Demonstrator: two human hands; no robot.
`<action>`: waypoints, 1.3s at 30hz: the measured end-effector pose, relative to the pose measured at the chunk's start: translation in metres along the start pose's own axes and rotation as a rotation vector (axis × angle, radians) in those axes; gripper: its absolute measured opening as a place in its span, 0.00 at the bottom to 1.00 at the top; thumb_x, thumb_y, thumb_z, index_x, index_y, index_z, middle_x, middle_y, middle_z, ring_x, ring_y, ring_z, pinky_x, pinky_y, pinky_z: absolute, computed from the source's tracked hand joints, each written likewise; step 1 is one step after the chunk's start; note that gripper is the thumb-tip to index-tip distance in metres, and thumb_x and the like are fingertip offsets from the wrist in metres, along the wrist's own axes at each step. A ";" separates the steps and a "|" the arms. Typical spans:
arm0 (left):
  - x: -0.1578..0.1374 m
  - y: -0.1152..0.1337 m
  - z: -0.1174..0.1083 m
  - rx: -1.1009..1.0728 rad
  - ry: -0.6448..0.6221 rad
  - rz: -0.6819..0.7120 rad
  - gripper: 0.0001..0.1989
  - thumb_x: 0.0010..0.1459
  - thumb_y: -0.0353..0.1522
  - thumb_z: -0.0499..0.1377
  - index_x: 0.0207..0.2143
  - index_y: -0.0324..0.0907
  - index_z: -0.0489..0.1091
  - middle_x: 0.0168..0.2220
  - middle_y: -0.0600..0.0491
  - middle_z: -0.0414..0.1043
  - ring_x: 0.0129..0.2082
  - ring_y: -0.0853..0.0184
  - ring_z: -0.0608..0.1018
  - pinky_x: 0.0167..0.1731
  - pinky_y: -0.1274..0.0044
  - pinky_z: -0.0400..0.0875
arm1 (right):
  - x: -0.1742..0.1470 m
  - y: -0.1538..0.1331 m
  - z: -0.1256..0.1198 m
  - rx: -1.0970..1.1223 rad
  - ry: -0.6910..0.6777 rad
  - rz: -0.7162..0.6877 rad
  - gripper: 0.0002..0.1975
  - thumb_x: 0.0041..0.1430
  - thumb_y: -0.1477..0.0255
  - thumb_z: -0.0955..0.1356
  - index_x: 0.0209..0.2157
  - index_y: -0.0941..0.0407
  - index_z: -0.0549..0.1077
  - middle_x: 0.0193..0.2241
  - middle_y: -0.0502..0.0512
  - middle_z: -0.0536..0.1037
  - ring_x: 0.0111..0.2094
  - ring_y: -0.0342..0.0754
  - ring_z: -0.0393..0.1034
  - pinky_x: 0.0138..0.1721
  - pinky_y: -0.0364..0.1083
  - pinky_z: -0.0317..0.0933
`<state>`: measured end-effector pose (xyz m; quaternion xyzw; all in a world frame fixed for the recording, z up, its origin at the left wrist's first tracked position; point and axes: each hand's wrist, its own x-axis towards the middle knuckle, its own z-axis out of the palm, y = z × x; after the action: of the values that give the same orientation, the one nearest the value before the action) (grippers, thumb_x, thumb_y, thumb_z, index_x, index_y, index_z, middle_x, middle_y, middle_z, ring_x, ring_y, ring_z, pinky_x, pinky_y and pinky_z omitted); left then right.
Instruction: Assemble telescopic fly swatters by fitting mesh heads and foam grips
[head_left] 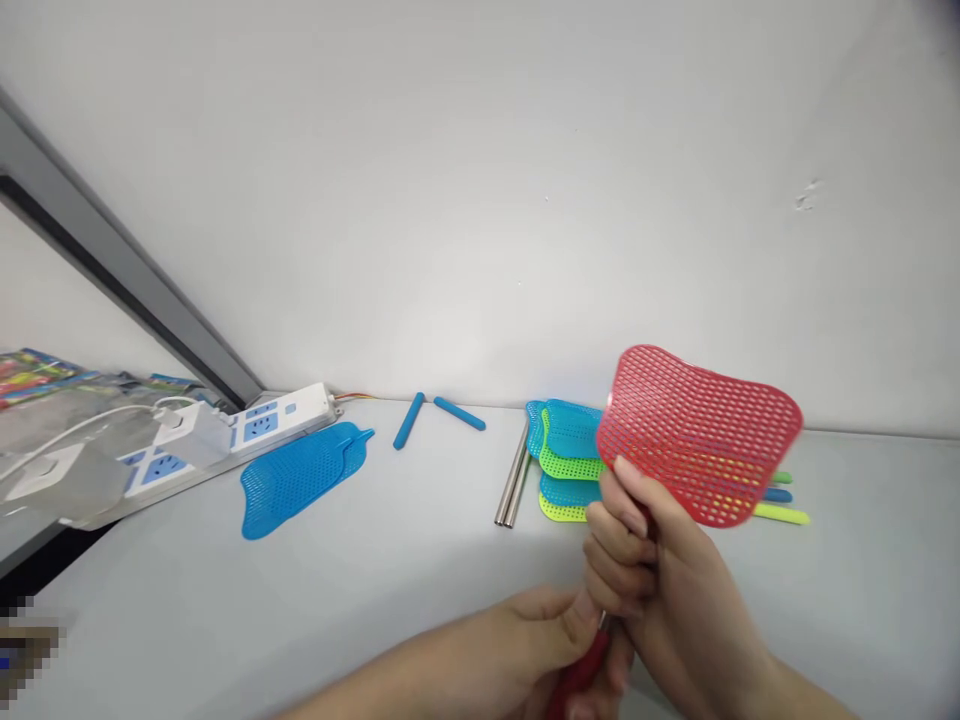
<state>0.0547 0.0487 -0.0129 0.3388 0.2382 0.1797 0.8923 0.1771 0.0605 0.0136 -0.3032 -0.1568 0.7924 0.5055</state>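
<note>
two hands of yours meet near the bottom middle of the view, both on one red fly swatter (697, 435). your right hand (637, 570) is closed around the neck just below the red mesh head, thumb up against the lower edge of the mesh, and the head stands raised above the table, tilted to the right. your left hand (536, 625) is pinched shut on the red handle (581, 675) lower down, just beside the right hand, and between the two a short silvery stretch of rod shows. behind the red head, on the white table (375, 590), lies a stack of blue and green swatters (566, 455), their handles poking out to the right past the red mesh. just left of that stack lie two metal rods (512, 480) side by side. farther left, near the wall, are two loose blue handles (433, 414) set at an angle to each other, tips nearly meeting. a blue swatter head (300, 478) lies flat on the left, next to a white power strip (225, 435) with a white plug and cable in it.
</note>
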 end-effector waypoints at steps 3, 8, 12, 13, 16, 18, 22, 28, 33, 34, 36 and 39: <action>0.001 -0.003 -0.002 -0.020 0.014 0.039 0.18 0.50 0.45 0.53 0.28 0.38 0.60 0.19 0.59 0.54 0.18 0.76 0.58 0.21 0.82 0.50 | 0.002 -0.009 0.002 -0.160 -0.138 0.086 0.16 0.54 0.62 0.59 0.18 0.57 0.56 0.13 0.42 0.47 0.14 0.36 0.37 0.15 0.38 0.41; 0.002 -0.003 -0.005 -0.071 0.025 0.080 0.15 0.53 0.43 0.51 0.31 0.39 0.60 0.19 0.59 0.55 0.17 0.77 0.59 0.21 0.81 0.51 | 0.006 -0.021 0.002 -0.276 -0.207 0.106 0.16 0.56 0.61 0.57 0.22 0.57 0.61 0.16 0.44 0.51 0.16 0.37 0.45 0.21 0.39 0.50; 0.003 -0.002 -0.006 -0.059 0.093 0.086 0.14 0.55 0.43 0.48 0.32 0.40 0.59 0.20 0.59 0.56 0.17 0.77 0.60 0.21 0.81 0.52 | 0.013 -0.027 -0.001 -0.274 -0.245 0.109 0.14 0.56 0.63 0.57 0.26 0.57 0.64 0.18 0.46 0.55 0.19 0.39 0.51 0.25 0.40 0.54; 0.004 -0.002 -0.007 -0.060 0.106 0.096 0.14 0.55 0.43 0.48 0.32 0.40 0.59 0.20 0.59 0.56 0.17 0.77 0.60 0.21 0.81 0.52 | 0.014 -0.028 -0.001 -0.262 -0.248 0.110 0.13 0.56 0.64 0.58 0.26 0.57 0.65 0.19 0.46 0.55 0.20 0.39 0.51 0.25 0.40 0.55; 0.004 -0.001 -0.009 -0.074 0.124 0.115 0.15 0.56 0.43 0.46 0.33 0.40 0.60 0.20 0.59 0.56 0.17 0.77 0.61 0.21 0.80 0.52 | 0.019 -0.029 -0.003 -0.219 -0.258 0.123 0.13 0.55 0.64 0.59 0.26 0.57 0.65 0.18 0.47 0.56 0.20 0.39 0.54 0.26 0.40 0.56; 0.004 -0.001 -0.010 -0.080 0.124 0.102 0.14 0.57 0.42 0.45 0.33 0.41 0.60 0.20 0.59 0.56 0.17 0.77 0.60 0.21 0.80 0.53 | 0.021 -0.029 -0.004 -0.188 -0.267 0.114 0.14 0.56 0.63 0.58 0.26 0.58 0.66 0.18 0.46 0.56 0.20 0.39 0.54 0.27 0.41 0.56; 0.003 -0.002 -0.010 -0.061 0.060 -0.016 0.19 0.56 0.44 0.45 0.33 0.37 0.63 0.20 0.56 0.59 0.18 0.75 0.61 0.19 0.81 0.50 | 0.029 -0.030 -0.011 -0.059 -0.284 0.063 0.16 0.56 0.63 0.59 0.23 0.59 0.66 0.15 0.45 0.55 0.17 0.38 0.51 0.22 0.39 0.53; -0.002 0.000 -0.009 -0.142 -0.079 -0.138 0.18 0.56 0.43 0.46 0.25 0.37 0.60 0.14 0.61 0.48 0.12 0.78 0.47 0.14 0.83 0.39 | 0.038 -0.027 -0.025 0.272 -0.470 0.233 0.26 0.55 0.59 0.58 0.09 0.59 0.53 0.10 0.44 0.46 0.13 0.37 0.40 0.14 0.38 0.43; -0.005 0.005 -0.011 -0.027 -0.049 -0.147 0.18 0.54 0.44 0.48 0.22 0.39 0.56 0.14 0.61 0.46 0.14 0.76 0.44 0.13 0.81 0.36 | 0.030 -0.024 -0.023 0.228 -0.465 0.220 0.27 0.57 0.63 0.57 0.09 0.57 0.47 0.09 0.44 0.42 0.13 0.38 0.38 0.16 0.40 0.40; -0.005 0.005 -0.011 0.014 -0.023 -0.143 0.18 0.54 0.45 0.48 0.23 0.39 0.56 0.14 0.61 0.46 0.14 0.76 0.43 0.13 0.81 0.36 | 0.030 -0.023 -0.023 0.223 -0.448 0.204 0.26 0.57 0.63 0.57 0.09 0.57 0.47 0.09 0.44 0.42 0.12 0.38 0.37 0.16 0.40 0.40; -0.004 0.006 -0.010 0.079 0.015 -0.145 0.18 0.54 0.45 0.48 0.24 0.40 0.55 0.15 0.61 0.47 0.14 0.76 0.44 0.13 0.81 0.35 | 0.029 -0.022 -0.023 0.222 -0.413 0.181 0.25 0.57 0.63 0.58 0.10 0.57 0.47 0.09 0.43 0.42 0.12 0.38 0.36 0.16 0.40 0.38; -0.001 0.005 -0.009 0.149 0.038 -0.137 0.20 0.52 0.48 0.48 0.23 0.40 0.54 0.14 0.63 0.47 0.13 0.78 0.46 0.13 0.81 0.35 | 0.031 -0.020 -0.025 0.227 -0.379 0.177 0.25 0.57 0.63 0.58 0.10 0.56 0.47 0.09 0.43 0.42 0.12 0.38 0.35 0.15 0.40 0.37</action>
<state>0.0478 0.0562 -0.0152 0.3834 0.2905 0.1063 0.8702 0.1980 0.0955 -0.0048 -0.1028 -0.1314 0.8890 0.4265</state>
